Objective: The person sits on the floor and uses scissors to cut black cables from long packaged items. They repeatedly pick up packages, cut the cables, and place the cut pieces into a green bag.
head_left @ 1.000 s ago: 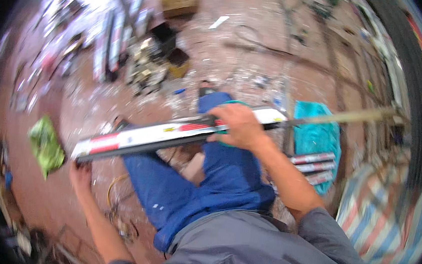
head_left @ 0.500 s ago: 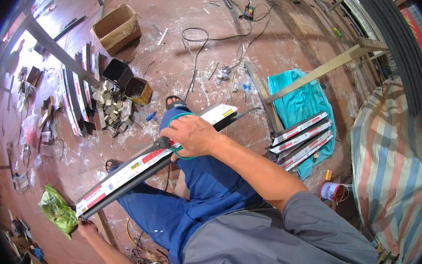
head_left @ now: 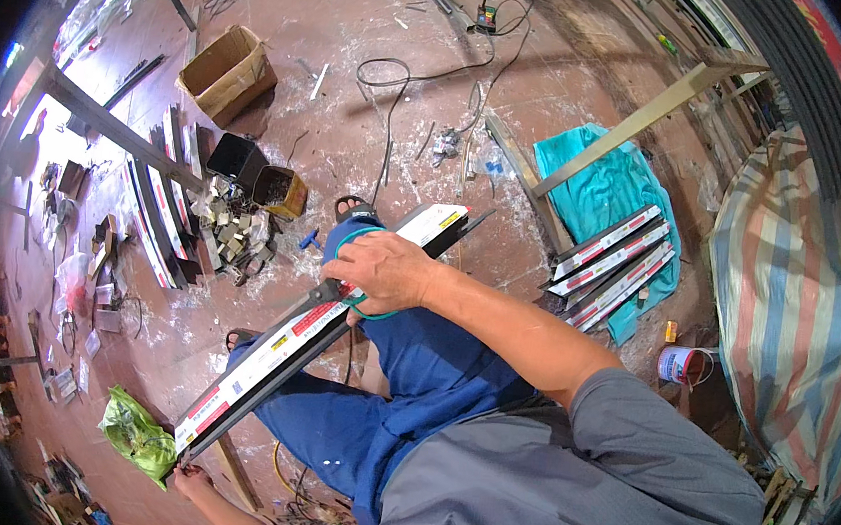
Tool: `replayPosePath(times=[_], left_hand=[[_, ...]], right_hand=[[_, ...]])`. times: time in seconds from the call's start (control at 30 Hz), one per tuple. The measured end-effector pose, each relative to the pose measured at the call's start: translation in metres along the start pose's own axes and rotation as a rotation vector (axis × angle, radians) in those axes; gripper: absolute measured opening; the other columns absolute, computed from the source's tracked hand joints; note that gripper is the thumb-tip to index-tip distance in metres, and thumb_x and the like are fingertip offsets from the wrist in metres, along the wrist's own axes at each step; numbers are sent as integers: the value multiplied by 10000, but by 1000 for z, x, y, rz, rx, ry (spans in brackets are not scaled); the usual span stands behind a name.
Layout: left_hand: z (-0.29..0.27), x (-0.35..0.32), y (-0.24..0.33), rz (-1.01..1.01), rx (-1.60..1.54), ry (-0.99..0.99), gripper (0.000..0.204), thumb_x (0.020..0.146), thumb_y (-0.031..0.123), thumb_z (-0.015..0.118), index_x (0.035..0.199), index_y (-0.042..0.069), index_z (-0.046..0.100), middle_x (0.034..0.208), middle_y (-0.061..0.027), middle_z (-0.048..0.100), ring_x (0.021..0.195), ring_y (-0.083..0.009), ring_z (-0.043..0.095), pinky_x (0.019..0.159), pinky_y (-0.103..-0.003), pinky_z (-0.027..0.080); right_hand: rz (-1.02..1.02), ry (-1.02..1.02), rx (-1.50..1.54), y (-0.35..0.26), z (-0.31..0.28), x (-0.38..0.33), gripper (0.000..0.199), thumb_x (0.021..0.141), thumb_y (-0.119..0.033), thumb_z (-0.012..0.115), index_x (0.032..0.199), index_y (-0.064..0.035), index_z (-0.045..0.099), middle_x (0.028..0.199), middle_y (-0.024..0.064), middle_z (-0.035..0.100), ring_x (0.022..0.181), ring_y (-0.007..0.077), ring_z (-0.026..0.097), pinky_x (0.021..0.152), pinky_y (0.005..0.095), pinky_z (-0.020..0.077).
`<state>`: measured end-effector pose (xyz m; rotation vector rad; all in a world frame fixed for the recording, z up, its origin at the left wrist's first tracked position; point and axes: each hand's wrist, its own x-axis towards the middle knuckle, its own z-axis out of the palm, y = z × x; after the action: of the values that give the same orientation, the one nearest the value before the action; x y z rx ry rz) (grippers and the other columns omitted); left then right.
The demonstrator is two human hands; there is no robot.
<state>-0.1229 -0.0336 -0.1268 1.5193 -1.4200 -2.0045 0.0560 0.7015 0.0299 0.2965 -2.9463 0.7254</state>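
Observation:
A long black bar with a white, red-marked label strip lies slantwise across my blue-trousered legs. My right hand is closed over its upper middle, around the teal loop handles of what look like scissors. Their dark pivot and blades rest along the bar, pointing down-left. At the bar's lower left end, my left hand has its fingers pressed together at the tip; the grip is partly hidden. A crumpled green plastic bag touches that end.
Several similar bars lie on a teal cloth at right, with others at left. Nearby are metal pieces, a cardboard box, a metal frame bar, a cable and a small bucket.
The view has shifted slightly, moving the surroundings a little in the picture. Both hands keep their places on the bar and scissors.

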Motion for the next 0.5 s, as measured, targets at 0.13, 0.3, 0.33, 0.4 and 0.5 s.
replayPosePath(times=[0.13,0.3,0.33,0.4,0.5], left_hand=[[-15,-5,19,48,-48,2,320,1052,275,657,772,122,627,649,-1,592,499,-138,543,456,-269,516],[-23,3,21,31,-1,-23,311,1040,310,670,775,150,636,629,14,572,492,-142,527,453,-275,486],[-25,6,21,29,17,-32,309,1037,317,672,776,156,638,625,16,568,491,-143,524,452,-276,480],[-32,8,22,11,58,-79,306,1032,332,677,777,167,642,616,22,560,488,-145,518,451,-279,469],[-34,-2,7,-104,-5,-307,283,1077,356,572,938,132,677,749,-9,680,574,-141,613,483,-256,509]], right_hand=[[-37,24,10,-1,0,4,701,680,-526,896,1229,-161,659,1025,71,650,1027,300,680,919,440,515],[-5,-44,34,-3,-4,6,749,675,-545,905,1255,-159,631,1107,88,672,1102,319,682,968,456,513],[-11,-38,37,-2,-3,7,748,675,-545,906,1256,-159,633,1107,89,674,1102,319,683,965,457,516],[-18,-25,36,-1,-3,8,744,676,-546,906,1253,-158,640,1103,91,679,1099,319,685,956,458,522],[-10,-15,22,2,-5,8,733,677,-548,906,1240,-155,651,1090,93,685,1093,319,687,942,461,530]])
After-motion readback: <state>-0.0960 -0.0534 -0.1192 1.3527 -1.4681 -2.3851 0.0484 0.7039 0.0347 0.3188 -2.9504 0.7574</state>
